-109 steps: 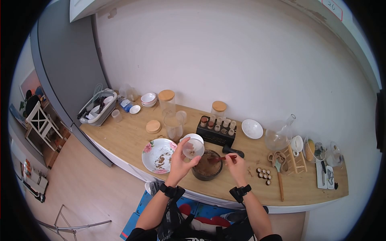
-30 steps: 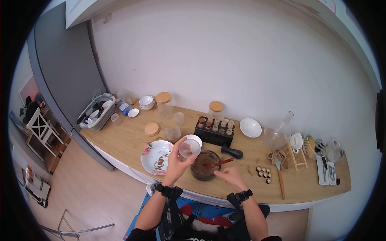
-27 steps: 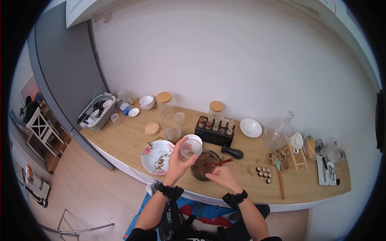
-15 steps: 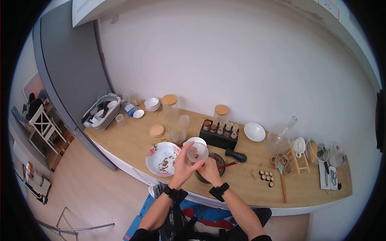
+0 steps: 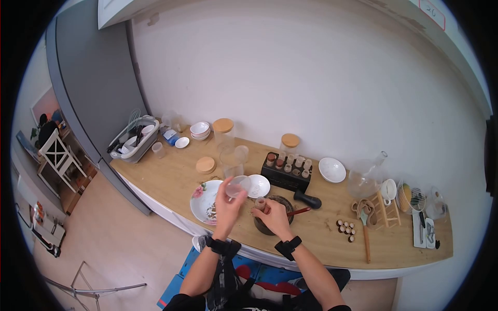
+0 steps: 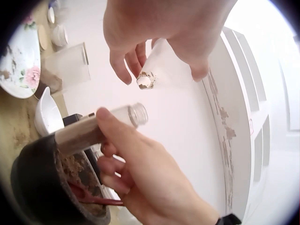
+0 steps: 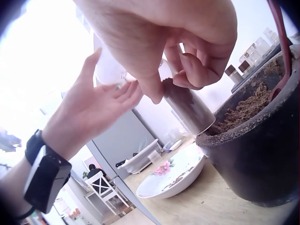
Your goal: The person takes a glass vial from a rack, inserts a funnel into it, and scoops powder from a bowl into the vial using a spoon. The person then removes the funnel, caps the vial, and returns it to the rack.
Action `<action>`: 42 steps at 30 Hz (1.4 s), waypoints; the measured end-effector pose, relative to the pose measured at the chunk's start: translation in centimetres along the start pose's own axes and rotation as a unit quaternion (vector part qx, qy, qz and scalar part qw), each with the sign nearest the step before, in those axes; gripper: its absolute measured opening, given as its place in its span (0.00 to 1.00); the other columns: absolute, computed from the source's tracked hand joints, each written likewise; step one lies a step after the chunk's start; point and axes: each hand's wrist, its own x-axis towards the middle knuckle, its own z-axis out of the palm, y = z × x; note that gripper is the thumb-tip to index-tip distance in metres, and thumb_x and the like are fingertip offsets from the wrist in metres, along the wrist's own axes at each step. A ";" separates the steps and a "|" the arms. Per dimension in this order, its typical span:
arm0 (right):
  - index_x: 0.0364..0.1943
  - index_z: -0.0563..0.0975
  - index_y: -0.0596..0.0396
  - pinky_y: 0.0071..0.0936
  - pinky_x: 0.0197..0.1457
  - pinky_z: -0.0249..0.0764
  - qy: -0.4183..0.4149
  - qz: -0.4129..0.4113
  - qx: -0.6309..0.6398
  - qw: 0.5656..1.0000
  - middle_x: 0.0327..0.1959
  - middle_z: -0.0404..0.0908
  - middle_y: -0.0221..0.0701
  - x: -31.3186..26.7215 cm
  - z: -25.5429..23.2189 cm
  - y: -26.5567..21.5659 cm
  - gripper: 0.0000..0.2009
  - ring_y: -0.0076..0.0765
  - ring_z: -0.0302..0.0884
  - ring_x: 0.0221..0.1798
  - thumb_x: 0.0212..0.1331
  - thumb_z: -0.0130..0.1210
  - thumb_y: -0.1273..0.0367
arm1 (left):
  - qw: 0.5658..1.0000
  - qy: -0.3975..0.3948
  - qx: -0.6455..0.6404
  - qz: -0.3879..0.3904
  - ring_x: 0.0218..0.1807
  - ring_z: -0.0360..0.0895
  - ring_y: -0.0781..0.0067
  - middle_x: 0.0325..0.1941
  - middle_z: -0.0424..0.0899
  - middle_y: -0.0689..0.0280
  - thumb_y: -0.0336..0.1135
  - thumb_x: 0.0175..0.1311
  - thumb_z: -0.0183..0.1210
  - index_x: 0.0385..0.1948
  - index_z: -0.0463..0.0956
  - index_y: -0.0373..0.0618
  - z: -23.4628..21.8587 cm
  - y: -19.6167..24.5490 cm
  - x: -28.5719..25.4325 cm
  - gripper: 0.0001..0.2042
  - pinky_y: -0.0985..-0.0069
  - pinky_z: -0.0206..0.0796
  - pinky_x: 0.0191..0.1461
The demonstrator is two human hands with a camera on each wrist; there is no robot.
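Note:
My left hand [image 5: 227, 211] holds a translucent plastic funnel [image 5: 238, 185] between thumb and fingers. Brown bits cling round its narrow end in the left wrist view. My right hand [image 5: 277, 218] pinches a small glass vial [image 6: 84, 133], mostly filled with brown powder, its threaded mouth uncapped. The vial sits apart from the funnel, beside the rim of a black mortar [image 6: 35, 180]. Crumbly brown powder [image 7: 251, 108] lies inside the mortar. A red spoon [image 5: 299, 211] leans in it, untouched, its handle over the right rim.
Behind the mortar stands a black rack [image 5: 284, 179] of vials, with a black pestle [image 5: 307, 200] to its right. A flowered plate [image 5: 198, 207] with brown smears lies left, near a white bowl [image 5: 258, 186]. Several small caps [image 5: 346, 226] and a green spatula [image 5: 367, 238] lie right.
My right hand has let go of the red spoon, moved left and taken the vial below the funnel. The vial and funnel are now apart, my left hand slightly further left.

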 end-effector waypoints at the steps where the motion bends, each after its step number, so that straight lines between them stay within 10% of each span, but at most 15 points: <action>1: 0.35 0.80 0.61 0.31 0.26 0.66 0.000 0.001 -0.001 1.000 0.17 0.72 0.35 0.0 -0.1 -0.1 0.17 0.35 0.69 0.20 0.48 0.68 0.62 | 0.997 0.035 0.007 -0.063 0.49 0.76 0.73 0.49 0.77 0.59 0.34 0.55 0.67 0.59 0.66 0.38 -1.5 -1.0 0.7 0.30 0.76 0.70 0.50; 5: 0.37 0.80 0.61 0.34 0.28 0.67 0.006 0.002 0.005 1.000 0.20 0.73 0.36 -0.2 0.1 0.1 0.19 0.38 0.70 0.22 0.48 0.68 0.59 | 0.948 0.081 0.201 -0.232 0.39 0.79 0.70 0.41 0.80 0.55 0.51 0.54 0.67 0.53 0.73 0.35 -7.2 -5.1 2.1 0.31 0.77 0.71 0.42; 8: 0.35 0.79 0.61 0.34 0.28 0.67 0.014 0.000 0.026 1.000 0.20 0.72 0.36 -0.3 0.6 0.2 0.19 0.38 0.70 0.22 0.50 0.67 0.58 | 0.929 0.041 0.315 -0.192 0.31 0.80 0.71 0.39 0.79 0.56 0.50 0.54 0.68 0.52 0.71 0.29 -9.8 -7.8 2.1 0.33 0.78 0.72 0.29; 12: 0.32 0.79 0.61 0.33 0.28 0.67 0.012 -0.011 0.016 1.000 0.20 0.72 0.36 -0.3 0.4 0.4 0.19 0.37 0.70 0.22 0.50 0.67 0.58 | 0.890 0.004 0.402 -0.217 0.44 0.82 0.57 0.41 0.83 0.43 0.61 0.46 0.67 0.45 0.76 0.25 -10.8 -9.6 1.9 0.39 0.70 0.73 0.47; 19: 0.33 0.79 0.62 0.32 0.28 0.67 0.012 -0.010 0.011 1.000 0.21 0.70 0.33 -0.1 0.2 -0.1 0.18 0.35 0.69 0.23 0.51 0.66 0.59 | 0.867 -0.056 0.407 -0.281 0.46 0.82 0.54 0.43 0.81 0.41 0.62 0.43 0.68 0.45 0.76 0.25 -10.9 -11.3 1.5 0.41 0.67 0.75 0.45; 21: 0.34 0.80 0.62 0.31 0.29 0.67 0.016 -0.012 0.006 1.000 0.22 0.69 0.33 -0.1 0.2 -0.3 0.18 0.34 0.68 0.23 0.51 0.67 0.60 | 0.868 0.002 0.446 -0.217 0.35 0.84 0.59 0.36 0.82 0.46 0.55 0.44 0.72 0.44 0.75 0.23 -10.7 -11.7 1.2 0.38 0.68 0.78 0.25; 31: 0.29 0.75 0.64 0.32 0.30 0.67 0.055 0.005 -0.003 0.998 0.23 0.70 0.35 2.2 -1.1 -0.2 0.18 0.37 0.69 0.25 0.51 0.67 0.62 | 0.897 0.016 0.389 -0.211 0.44 0.78 0.53 0.52 0.68 0.46 0.51 0.41 0.75 0.55 0.65 0.24 -9.5 -8.6 -0.2 0.44 0.69 0.80 0.24; 34: 0.29 0.74 0.64 0.33 0.30 0.68 0.079 0.001 -0.027 0.996 0.25 0.74 0.38 4.6 -1.8 1.5 0.18 0.38 0.72 0.25 0.51 0.66 0.62 | 0.909 0.033 0.359 -0.209 0.45 0.76 0.52 0.52 0.67 0.48 0.48 0.41 0.75 0.57 0.63 0.27 -9.1 -7.8 -1.4 0.44 0.68 0.79 0.32; 36: 0.29 0.74 0.64 0.32 0.31 0.70 0.115 0.012 0.012 0.993 0.26 0.75 0.38 5.9 -1.9 2.5 0.17 0.37 0.73 0.26 0.51 0.66 0.63 | 0.895 0.092 0.433 -0.060 0.45 0.75 0.53 0.50 0.67 0.49 0.45 0.43 0.75 0.56 0.63 0.30 -9.8 -9.4 -2.5 0.41 0.68 0.74 0.43; 42: 0.29 0.74 0.64 0.29 0.33 0.73 0.067 0.035 0.002 0.997 0.25 0.78 0.39 6.4 -1.1 4.2 0.16 0.35 0.77 0.26 0.51 0.66 0.64 | 0.928 0.088 0.358 -0.056 0.33 0.69 0.68 0.35 0.70 0.61 0.39 0.45 0.73 0.49 0.69 0.34 -8.5 -6.2 -5.8 0.30 0.73 0.65 0.36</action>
